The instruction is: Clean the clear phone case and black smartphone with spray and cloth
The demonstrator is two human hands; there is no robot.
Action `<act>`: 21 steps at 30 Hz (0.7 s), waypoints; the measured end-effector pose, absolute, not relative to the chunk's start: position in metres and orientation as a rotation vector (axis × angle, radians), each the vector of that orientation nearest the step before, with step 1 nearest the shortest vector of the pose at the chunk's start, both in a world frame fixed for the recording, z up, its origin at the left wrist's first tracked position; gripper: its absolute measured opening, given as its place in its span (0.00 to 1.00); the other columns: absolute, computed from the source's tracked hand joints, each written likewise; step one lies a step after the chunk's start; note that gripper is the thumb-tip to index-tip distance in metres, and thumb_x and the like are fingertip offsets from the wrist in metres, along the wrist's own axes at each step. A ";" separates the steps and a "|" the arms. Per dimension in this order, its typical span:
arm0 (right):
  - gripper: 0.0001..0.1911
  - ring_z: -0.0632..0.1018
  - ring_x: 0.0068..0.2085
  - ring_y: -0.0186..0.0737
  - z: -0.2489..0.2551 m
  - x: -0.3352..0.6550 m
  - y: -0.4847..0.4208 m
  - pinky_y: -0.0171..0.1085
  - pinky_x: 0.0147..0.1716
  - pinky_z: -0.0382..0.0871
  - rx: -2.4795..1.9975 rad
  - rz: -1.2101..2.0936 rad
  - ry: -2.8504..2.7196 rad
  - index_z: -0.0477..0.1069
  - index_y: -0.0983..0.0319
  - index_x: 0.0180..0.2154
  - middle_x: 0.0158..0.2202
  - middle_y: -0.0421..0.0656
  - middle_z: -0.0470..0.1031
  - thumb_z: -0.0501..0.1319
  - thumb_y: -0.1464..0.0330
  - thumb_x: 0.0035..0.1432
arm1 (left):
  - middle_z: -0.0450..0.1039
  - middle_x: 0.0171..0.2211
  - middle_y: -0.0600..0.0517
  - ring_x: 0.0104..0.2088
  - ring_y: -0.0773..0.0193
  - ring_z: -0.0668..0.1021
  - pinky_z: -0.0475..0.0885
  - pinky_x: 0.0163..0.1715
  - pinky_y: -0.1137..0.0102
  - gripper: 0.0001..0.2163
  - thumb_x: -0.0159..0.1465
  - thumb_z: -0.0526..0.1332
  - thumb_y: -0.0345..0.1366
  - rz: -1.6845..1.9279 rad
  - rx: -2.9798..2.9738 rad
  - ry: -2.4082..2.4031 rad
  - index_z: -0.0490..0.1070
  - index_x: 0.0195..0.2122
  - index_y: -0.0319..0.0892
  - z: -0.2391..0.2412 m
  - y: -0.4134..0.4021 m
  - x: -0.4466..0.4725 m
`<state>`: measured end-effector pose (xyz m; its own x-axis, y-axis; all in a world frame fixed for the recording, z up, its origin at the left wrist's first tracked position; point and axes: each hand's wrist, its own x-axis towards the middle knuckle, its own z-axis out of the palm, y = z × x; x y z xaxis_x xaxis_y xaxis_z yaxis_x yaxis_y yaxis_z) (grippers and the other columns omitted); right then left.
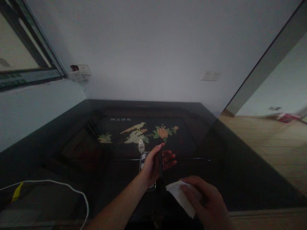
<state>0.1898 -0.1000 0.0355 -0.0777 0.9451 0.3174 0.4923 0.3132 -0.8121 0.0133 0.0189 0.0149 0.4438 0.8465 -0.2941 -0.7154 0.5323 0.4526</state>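
Observation:
My left hand [153, 161], over the middle of the dark table, holds a thin black phone-like slab [160, 163] almost edge-on between thumb and palm, with the fingers behind it. Closer to me, to the right, my right hand [208, 198] pinches a folded white tissue [183, 195]; the two hands are apart. A small white bottle [141, 146] is just beyond my left hand. Partly covered by that hand and wrist is a clear-edged item with a black-and-white pattern [143, 157], perhaps a phone case.
The glossy black tabletop [206, 179] bears a bird-and-flower picture [136, 132]. A white cable [59, 182] with a yellow tag [17, 192] curves across the near left. A wall with sockets [211, 76] rises behind; wooden floor [259, 137] lies to the right.

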 end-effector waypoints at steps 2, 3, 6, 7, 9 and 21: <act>0.05 0.83 0.34 0.37 0.040 0.188 -0.096 0.28 0.33 0.77 -1.325 0.634 -1.615 0.79 0.56 0.38 0.34 0.40 0.82 0.65 0.63 0.65 | 0.79 0.38 0.45 0.41 0.51 0.84 0.78 0.47 0.52 0.16 0.66 0.64 0.40 0.984 0.275 0.550 0.69 0.53 0.42 0.015 0.018 0.015; 0.05 0.82 0.34 0.37 0.042 0.186 -0.093 0.28 0.33 0.76 -1.312 0.633 -1.586 0.78 0.57 0.37 0.33 0.40 0.81 0.65 0.63 0.64 | 0.79 0.37 0.46 0.41 0.52 0.84 0.78 0.48 0.52 0.15 0.66 0.65 0.40 0.982 0.273 0.560 0.69 0.51 0.42 0.015 0.018 0.016; 0.04 0.80 0.33 0.37 0.048 0.175 -0.086 0.30 0.33 0.75 -1.204 0.629 -1.565 0.76 0.57 0.36 0.33 0.40 0.78 0.65 0.65 0.65 | 0.80 0.36 0.47 0.40 0.53 0.84 0.79 0.47 0.53 0.14 0.65 0.67 0.40 0.979 0.262 0.587 0.70 0.49 0.42 0.014 0.018 0.018; 0.03 0.79 0.34 0.36 0.048 0.171 -0.083 0.31 0.33 0.74 -1.161 0.621 -1.580 0.75 0.57 0.36 0.33 0.40 0.77 0.65 0.66 0.65 | 0.80 0.36 0.48 0.40 0.53 0.84 0.79 0.47 0.53 0.14 0.65 0.67 0.40 0.980 0.253 0.596 0.70 0.48 0.42 0.013 0.019 0.018; 0.02 0.79 0.35 0.36 0.046 0.164 -0.078 0.31 0.34 0.73 -1.087 0.596 -1.641 0.75 0.57 0.37 0.34 0.40 0.77 0.65 0.69 0.65 | 0.80 0.35 0.47 0.39 0.53 0.84 0.79 0.46 0.54 0.13 0.64 0.67 0.41 0.967 0.238 0.606 0.71 0.46 0.42 0.011 0.020 0.018; 0.02 0.79 0.36 0.39 0.022 0.158 -0.072 0.34 0.37 0.72 -1.073 0.603 -1.793 0.75 0.59 0.38 0.35 0.42 0.77 0.64 0.70 0.65 | 0.81 0.35 0.44 0.40 0.53 0.85 0.79 0.47 0.58 0.13 0.63 0.68 0.44 0.897 0.208 0.594 0.75 0.40 0.39 0.010 0.021 0.014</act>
